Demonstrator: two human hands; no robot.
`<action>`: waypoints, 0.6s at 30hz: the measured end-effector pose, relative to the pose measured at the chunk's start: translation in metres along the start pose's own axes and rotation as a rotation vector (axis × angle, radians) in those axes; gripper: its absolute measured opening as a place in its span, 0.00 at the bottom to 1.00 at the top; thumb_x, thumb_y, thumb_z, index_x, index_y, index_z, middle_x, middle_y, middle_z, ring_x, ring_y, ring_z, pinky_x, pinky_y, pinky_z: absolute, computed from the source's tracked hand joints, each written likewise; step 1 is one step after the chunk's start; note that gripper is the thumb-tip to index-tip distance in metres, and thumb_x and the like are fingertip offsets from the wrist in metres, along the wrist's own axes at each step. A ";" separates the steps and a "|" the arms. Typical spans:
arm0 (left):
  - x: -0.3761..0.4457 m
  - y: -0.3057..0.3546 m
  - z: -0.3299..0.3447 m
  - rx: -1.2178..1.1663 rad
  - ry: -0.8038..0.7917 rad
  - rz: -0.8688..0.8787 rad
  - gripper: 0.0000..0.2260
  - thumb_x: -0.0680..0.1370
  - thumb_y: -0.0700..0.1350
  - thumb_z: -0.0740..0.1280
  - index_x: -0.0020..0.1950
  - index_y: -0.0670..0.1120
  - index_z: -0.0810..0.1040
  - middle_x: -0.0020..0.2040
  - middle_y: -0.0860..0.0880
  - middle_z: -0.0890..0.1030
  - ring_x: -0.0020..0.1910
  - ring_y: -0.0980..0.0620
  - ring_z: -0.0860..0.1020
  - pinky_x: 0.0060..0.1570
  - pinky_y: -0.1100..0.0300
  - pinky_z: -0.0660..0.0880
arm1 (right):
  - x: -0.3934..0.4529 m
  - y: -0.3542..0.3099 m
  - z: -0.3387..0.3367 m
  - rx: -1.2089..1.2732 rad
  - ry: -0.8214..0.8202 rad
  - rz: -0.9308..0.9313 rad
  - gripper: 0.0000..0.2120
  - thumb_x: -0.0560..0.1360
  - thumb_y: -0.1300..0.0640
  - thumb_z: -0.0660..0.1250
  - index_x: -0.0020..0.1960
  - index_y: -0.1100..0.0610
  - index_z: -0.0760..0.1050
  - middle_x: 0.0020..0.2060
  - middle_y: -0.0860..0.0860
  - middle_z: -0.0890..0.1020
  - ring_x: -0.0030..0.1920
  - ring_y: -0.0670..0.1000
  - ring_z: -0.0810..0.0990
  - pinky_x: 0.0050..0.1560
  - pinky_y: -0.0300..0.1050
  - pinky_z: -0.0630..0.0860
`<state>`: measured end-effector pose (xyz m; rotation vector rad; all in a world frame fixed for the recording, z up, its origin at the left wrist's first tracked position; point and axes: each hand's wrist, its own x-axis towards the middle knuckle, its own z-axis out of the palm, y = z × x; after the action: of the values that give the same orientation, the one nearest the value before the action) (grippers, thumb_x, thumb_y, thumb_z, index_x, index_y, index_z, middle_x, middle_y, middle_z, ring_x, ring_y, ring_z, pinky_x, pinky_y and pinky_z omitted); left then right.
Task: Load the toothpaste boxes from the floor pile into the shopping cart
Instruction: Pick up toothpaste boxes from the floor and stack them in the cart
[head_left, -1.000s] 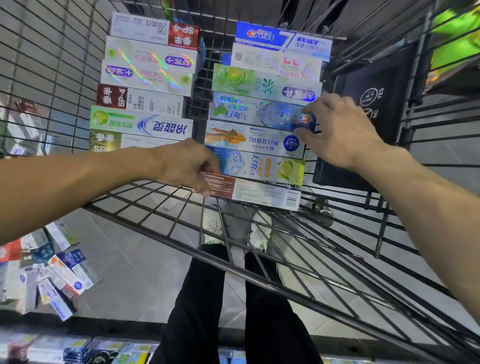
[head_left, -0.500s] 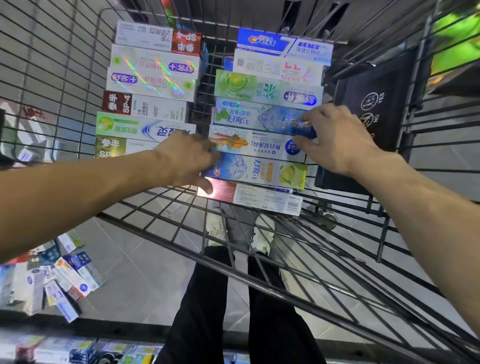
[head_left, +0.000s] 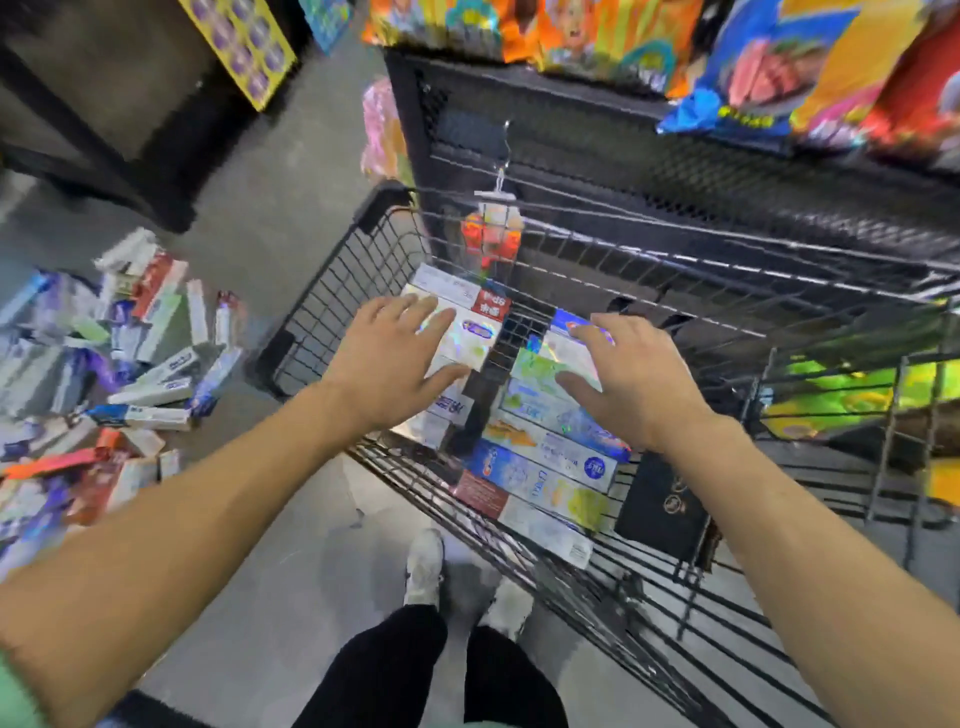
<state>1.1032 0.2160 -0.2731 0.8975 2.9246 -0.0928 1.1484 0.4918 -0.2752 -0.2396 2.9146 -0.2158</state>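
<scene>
Floor pile (head_left: 104, 374) left of shopping cart (head_left: 332, 291)

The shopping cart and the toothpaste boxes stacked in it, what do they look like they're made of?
The shopping cart looks like dark-coated metal wire: thin rods welded in an open grid. The toothpaste boxes look like glossy printed cardboard with crisp folded edges; several, such as the holographic box, flash rainbow glare, which suggests a foil film.

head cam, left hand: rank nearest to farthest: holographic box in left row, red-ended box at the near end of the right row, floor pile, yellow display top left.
1. Holographic box: directly beneath the left hand in the cart's left row.
2. Red-ended box: near end of right row, across the cart.
3. Floor pile: outside the cart, on the left.
4. Yellow display: upper left, past the pile.
</scene>
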 end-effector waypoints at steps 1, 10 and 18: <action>-0.013 -0.008 -0.012 -0.001 0.020 -0.072 0.34 0.79 0.67 0.52 0.73 0.43 0.72 0.71 0.40 0.75 0.69 0.38 0.74 0.67 0.43 0.69 | 0.009 -0.019 -0.016 -0.020 0.002 -0.055 0.29 0.80 0.39 0.62 0.74 0.54 0.68 0.74 0.59 0.69 0.73 0.62 0.66 0.72 0.58 0.62; -0.188 -0.140 -0.088 -0.016 0.139 -0.562 0.34 0.79 0.65 0.51 0.72 0.42 0.73 0.70 0.39 0.76 0.66 0.37 0.75 0.65 0.41 0.72 | 0.076 -0.233 -0.084 -0.118 0.016 -0.436 0.37 0.75 0.33 0.50 0.68 0.58 0.74 0.65 0.62 0.77 0.63 0.64 0.75 0.62 0.59 0.72; -0.413 -0.256 -0.038 -0.078 0.115 -0.969 0.30 0.80 0.62 0.53 0.69 0.42 0.77 0.66 0.40 0.79 0.61 0.37 0.78 0.60 0.45 0.72 | 0.103 -0.463 -0.051 -0.183 -0.041 -0.711 0.37 0.74 0.31 0.48 0.70 0.54 0.73 0.68 0.61 0.76 0.66 0.63 0.75 0.64 0.58 0.72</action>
<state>1.2978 -0.2228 -0.1869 -0.5908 3.1264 0.0206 1.1050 0.0283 -0.1714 -1.2835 2.6810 -0.0441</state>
